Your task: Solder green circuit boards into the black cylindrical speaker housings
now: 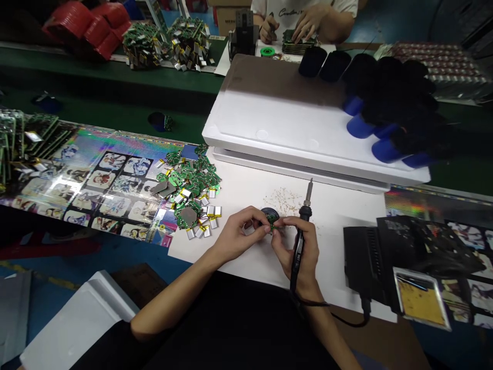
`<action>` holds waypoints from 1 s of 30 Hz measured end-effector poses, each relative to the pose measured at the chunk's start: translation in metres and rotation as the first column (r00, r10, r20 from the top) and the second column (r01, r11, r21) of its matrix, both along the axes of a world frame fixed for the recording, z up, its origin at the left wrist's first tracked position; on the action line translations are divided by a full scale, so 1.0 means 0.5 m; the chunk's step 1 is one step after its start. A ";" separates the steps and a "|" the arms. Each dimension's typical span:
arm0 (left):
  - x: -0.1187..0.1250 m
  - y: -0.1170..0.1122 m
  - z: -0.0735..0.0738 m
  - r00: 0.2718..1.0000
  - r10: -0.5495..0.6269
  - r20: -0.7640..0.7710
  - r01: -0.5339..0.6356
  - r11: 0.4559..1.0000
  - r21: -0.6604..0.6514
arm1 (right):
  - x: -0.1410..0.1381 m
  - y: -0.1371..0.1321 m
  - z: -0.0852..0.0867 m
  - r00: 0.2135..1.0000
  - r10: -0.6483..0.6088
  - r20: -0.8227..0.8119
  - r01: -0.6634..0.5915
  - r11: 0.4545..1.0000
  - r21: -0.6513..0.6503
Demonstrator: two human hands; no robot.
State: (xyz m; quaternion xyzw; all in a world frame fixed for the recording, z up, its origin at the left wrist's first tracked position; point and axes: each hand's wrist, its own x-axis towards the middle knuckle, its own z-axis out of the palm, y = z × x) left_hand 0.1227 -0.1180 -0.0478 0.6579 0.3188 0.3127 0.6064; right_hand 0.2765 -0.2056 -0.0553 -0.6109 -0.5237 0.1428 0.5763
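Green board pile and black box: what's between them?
In the head view, the left hand and right hand hold a small green board and soldering iron.

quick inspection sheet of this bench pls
surface: white mat on the bench, printed holographic sheet to its left.
job's things: green board with a dark disc, soldering iron.
clutter: pile of green boards and yellow batteries, pale scraps.
hands: left hand and right hand pinch the board; right hand also grips the iron.
cables: black cord from iron to black unit.
surroundings: white foam slab, blue cups, co-worker's hands at far bench.
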 end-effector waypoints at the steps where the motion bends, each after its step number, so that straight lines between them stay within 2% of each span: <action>1: 0.000 0.001 0.000 1.000 -0.004 0.003 0.004 1.000 0.004 | 0.000 0.000 0.001 1.000 0.004 -0.002 -0.004 1.000 0.003; 7: 0.000 0.005 0.004 1.000 -0.022 0.019 0.022 0.999 0.025 | -0.001 -0.002 -0.003 1.000 0.003 0.000 -0.003 1.000 -0.015; 13: -0.003 0.002 -0.002 1.000 0.019 -0.008 -0.019 1.000 0.001 | -0.002 -0.004 -0.004 1.000 0.016 0.007 -0.016 1.000 -0.025; 17: -0.007 0.009 0.005 0.998 -0.041 -0.046 0.047 0.991 0.127 | 0.002 -0.004 -0.004 1.000 0.016 0.018 -0.015 1.000 -0.024; 22: -0.009 0.019 0.016 0.995 -0.080 -0.065 0.095 0.950 0.297 | 0.006 -0.008 -0.011 0.999 0.030 0.032 -0.029 0.999 -0.028; 30: -0.018 0.029 0.014 0.989 -0.116 -0.088 0.140 0.921 0.364 | 0.009 -0.014 -0.018 0.997 0.034 0.072 -0.030 0.998 -0.056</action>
